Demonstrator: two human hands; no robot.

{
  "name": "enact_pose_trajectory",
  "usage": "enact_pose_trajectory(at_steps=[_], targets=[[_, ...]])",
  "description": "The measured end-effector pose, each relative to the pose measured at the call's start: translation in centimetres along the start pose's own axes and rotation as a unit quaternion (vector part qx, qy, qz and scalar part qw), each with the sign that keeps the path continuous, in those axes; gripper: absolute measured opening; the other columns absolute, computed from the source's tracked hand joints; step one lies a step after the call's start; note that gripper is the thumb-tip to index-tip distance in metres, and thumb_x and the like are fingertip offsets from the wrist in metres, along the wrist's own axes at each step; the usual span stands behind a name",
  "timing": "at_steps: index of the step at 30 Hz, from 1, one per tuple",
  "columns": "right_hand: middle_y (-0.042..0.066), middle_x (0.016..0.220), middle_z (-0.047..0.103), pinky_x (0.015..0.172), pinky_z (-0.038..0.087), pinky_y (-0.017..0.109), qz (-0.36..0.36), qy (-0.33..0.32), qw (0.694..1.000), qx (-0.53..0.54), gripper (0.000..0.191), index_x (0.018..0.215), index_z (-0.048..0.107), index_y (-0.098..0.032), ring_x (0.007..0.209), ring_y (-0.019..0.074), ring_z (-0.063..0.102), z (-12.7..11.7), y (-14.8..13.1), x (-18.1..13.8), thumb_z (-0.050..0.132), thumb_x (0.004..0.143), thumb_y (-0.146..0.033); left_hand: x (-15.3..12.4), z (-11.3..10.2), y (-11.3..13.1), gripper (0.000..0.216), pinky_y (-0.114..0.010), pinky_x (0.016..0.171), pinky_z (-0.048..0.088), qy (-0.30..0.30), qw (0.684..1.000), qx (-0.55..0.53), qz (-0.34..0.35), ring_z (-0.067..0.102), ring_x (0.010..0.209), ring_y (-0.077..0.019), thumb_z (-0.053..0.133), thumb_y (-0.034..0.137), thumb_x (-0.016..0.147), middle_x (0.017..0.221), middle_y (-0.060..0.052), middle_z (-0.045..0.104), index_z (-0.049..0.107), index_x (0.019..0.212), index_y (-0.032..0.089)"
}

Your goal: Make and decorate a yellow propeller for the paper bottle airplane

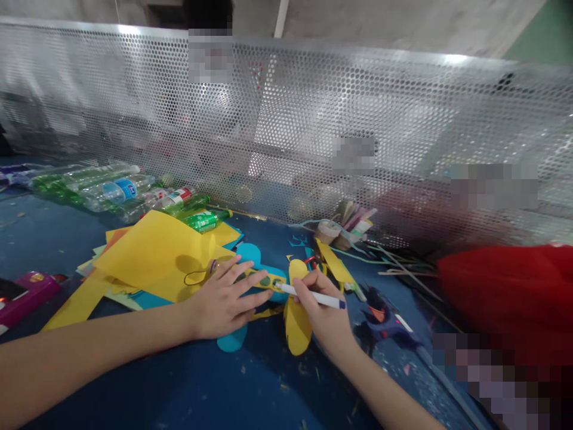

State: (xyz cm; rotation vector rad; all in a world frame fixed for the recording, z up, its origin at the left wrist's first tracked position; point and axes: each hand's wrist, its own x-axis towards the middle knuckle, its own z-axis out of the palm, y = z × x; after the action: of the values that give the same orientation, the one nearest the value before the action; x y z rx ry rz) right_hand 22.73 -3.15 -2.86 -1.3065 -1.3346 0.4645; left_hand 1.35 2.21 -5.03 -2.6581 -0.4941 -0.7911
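Note:
My left hand [224, 301] lies flat with fingers spread, pressing down on a yellow and blue paper cut-out [264, 280] on the blue table [179, 382]. My right hand [324, 313] is closed round a white marker pen [313, 296] with a blue cap end, its tip touching the yellow strip near my left fingertips. A yellow oval paper shape [296, 325] lies under my right hand. A light blue paper piece [233, 341] sticks out below my left hand.
Yellow paper sheets [156, 254] lie at the left, several empty plastic bottles [120, 191] behind them. A pink box [27, 292] sits at the far left. A glue gun [389, 325], paper strips and tape rolls [335, 233] lie right. A perforated metal screen [286, 119] backs the table. Red cloth [505, 286] at right.

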Motion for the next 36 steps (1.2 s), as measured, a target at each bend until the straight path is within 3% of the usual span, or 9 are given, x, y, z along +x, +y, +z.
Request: enact_pose_trajectory(at_steps=[36], targets=[[-0.004, 0.047, 0.047, 0.044, 0.032, 0.023, -0.022, 0.003, 0.999, -0.035, 0.03, 0.055, 0.045, -0.022, 0.045, 0.0114, 0.04, -0.28, 0.26, 0.22, 0.059, 0.078, -0.036, 0.06, -0.07, -0.05, 0.039, -0.053, 0.113, 0.023, 0.0, 1.0, 0.007, 0.005, 0.038, 0.129, -0.0296, 0.052, 0.034, 0.093, 0.14, -0.005, 0.05, 0.054, 0.131, 0.027]])
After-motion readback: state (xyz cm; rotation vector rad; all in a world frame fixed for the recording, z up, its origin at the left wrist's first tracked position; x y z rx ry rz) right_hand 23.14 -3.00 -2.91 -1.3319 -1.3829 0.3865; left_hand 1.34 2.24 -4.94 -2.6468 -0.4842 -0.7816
